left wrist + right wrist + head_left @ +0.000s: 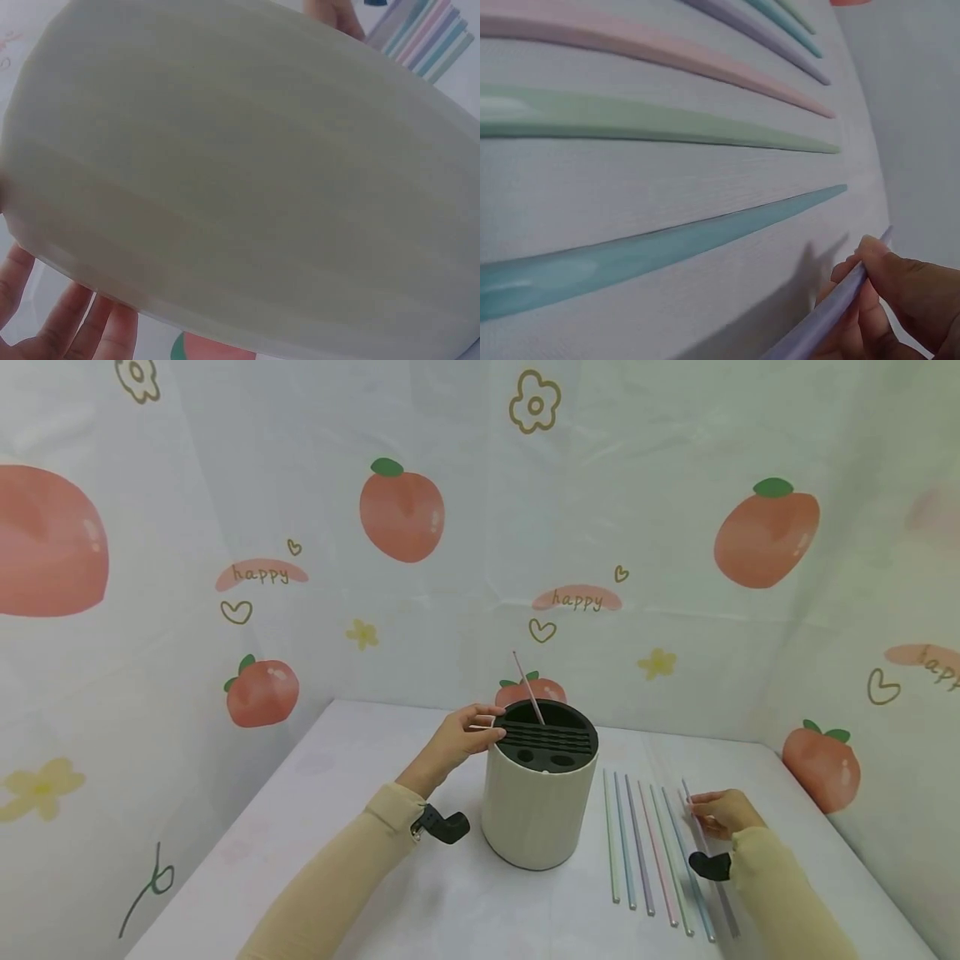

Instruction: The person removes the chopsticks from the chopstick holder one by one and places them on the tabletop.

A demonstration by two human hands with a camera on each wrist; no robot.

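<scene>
A white cylindrical utensil holder (534, 814) with a black slotted top (546, 737) stands on the table. One thin pink chopstick (528, 687) leans in its rear opening. My left hand (461, 739) rests on the holder's left side, its fingers and thumb touching the upper rim; the holder's pale wall fills most of the left wrist view. At the right, my right hand (723, 814) pinches a lavender chopstick (817, 322) near its thin end between thumb and fingers. The blue chopstick (660, 247) lies nearest to that hand.
Several pastel chopsticks, among them a green one (611, 843) and a pink one (658, 856), lie side by side between the holder and my right hand. Behind the white tabletop (367, 735) hangs a peach-printed cloth (465, 610), with more of it at both sides.
</scene>
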